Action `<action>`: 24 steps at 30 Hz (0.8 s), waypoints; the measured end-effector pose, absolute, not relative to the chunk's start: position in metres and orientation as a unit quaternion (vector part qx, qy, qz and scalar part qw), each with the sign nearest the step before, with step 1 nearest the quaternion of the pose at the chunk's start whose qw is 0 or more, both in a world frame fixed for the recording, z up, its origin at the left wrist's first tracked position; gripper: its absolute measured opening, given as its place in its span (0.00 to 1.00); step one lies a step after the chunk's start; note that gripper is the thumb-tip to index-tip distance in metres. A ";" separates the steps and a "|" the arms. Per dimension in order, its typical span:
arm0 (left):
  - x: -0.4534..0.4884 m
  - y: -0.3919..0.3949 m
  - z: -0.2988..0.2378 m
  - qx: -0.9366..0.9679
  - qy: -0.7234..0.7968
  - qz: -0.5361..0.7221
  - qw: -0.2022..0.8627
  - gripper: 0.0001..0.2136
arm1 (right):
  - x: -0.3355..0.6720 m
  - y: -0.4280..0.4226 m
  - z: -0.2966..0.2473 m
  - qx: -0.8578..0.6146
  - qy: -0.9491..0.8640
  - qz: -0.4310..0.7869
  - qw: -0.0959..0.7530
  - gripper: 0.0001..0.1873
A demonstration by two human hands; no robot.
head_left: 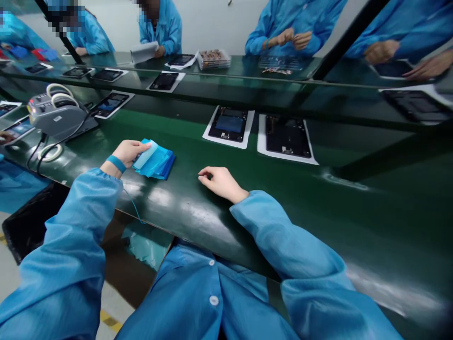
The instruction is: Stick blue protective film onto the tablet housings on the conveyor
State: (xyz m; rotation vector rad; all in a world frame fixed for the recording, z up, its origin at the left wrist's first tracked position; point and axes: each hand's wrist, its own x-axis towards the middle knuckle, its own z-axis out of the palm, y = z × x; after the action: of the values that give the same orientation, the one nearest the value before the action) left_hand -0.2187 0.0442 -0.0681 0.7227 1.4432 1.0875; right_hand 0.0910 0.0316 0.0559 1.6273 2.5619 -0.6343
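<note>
My left hand rests on the green belt, fingers closed on a fanned stack of blue film sheets, thumb on the pale top sheet. My right hand lies on the belt to the right of the stack, fingers curled inward in a loose pinch; nothing shows between them. Further up the belt two open tablet bodies lie on white sheets.
A grey tape dispenser stands at the left with a cable and a tape ring. More tablets lie on the belt's far side. Several people in blue coats work across the line, beside a tray of small parts. A black strut crosses top right.
</note>
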 end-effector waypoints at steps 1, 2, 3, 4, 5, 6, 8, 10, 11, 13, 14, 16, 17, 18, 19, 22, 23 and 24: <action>-0.221 0.041 -0.062 0.311 0.616 0.477 0.544 0.17 | 0.086 0.028 0.058 0.519 0.828 -0.211 0.017 0.10; -0.223 0.036 -0.054 0.320 0.618 0.495 0.521 0.16 | 0.080 0.024 0.060 0.516 0.828 -0.219 0.008 0.11; -0.223 0.030 -0.046 0.333 0.616 0.512 0.498 0.14 | 0.072 0.019 0.062 0.513 0.826 -0.233 -0.006 0.13; -0.221 0.024 -0.037 0.349 0.608 0.528 0.479 0.13 | 0.064 0.014 0.064 0.511 0.821 -0.254 -0.026 0.15; -0.216 0.017 -0.027 0.367 0.595 0.538 0.471 0.13 | 0.054 0.009 0.066 0.510 0.812 -0.280 -0.050 0.18; -0.208 0.009 -0.018 0.383 0.576 0.543 0.476 0.13 | 0.045 0.005 0.068 0.508 0.801 -0.308 -0.072 0.21; -0.187 -0.004 -0.002 0.408 0.524 0.533 0.525 0.13 | 0.031 -0.004 0.072 0.499 0.784 -0.357 -0.100 0.26; -0.163 -0.015 0.008 0.425 0.465 0.512 0.583 0.13 | 0.026 -0.011 0.076 0.492 0.778 -0.377 -0.101 0.25; -0.152 -0.018 0.010 0.430 0.441 0.499 0.610 0.13 | 0.027 -0.014 0.079 0.491 0.777 -0.382 -0.097 0.24; -0.133 -0.021 0.010 0.430 0.412 0.470 0.652 0.13 | 0.035 -0.019 0.084 0.493 0.771 -0.392 -0.092 0.22; -0.126 -0.021 0.010 0.428 0.405 0.457 0.667 0.13 | 0.040 -0.021 0.086 0.496 0.767 -0.397 -0.091 0.21; -0.115 -0.019 0.008 0.430 0.384 0.441 0.688 0.13 | 0.053 -0.024 0.091 0.504 0.760 -0.401 -0.090 0.22; -0.110 -0.017 0.007 0.435 0.369 0.438 0.695 0.13 | 0.058 -0.025 0.094 0.511 0.757 -0.399 -0.089 0.22; -0.107 -0.015 0.006 0.442 0.352 0.434 0.701 0.13 | 0.063 -0.026 0.097 0.518 0.754 -0.396 -0.086 0.22; -0.103 -0.013 0.005 0.451 0.333 0.429 0.708 0.14 | 0.068 -0.026 0.099 0.524 0.751 -0.393 -0.082 0.21; -0.094 -0.007 0.001 0.476 0.295 0.406 0.722 0.16 | 0.077 -0.027 0.105 0.539 0.740 -0.394 -0.080 0.21; -0.092 -0.004 -0.001 0.486 0.290 0.402 0.720 0.16 | 0.079 -0.027 0.107 0.542 0.736 -0.396 -0.085 0.21; -0.089 -0.002 -0.004 0.496 0.288 0.401 0.714 0.15 | 0.081 -0.027 0.107 0.545 0.733 -0.397 -0.094 0.20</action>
State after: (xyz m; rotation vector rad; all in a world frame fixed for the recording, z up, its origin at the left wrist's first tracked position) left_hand -0.0890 -0.0020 -0.0040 1.0982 0.6388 0.8895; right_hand 0.0805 -0.0269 0.1074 1.8210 2.4508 -1.3274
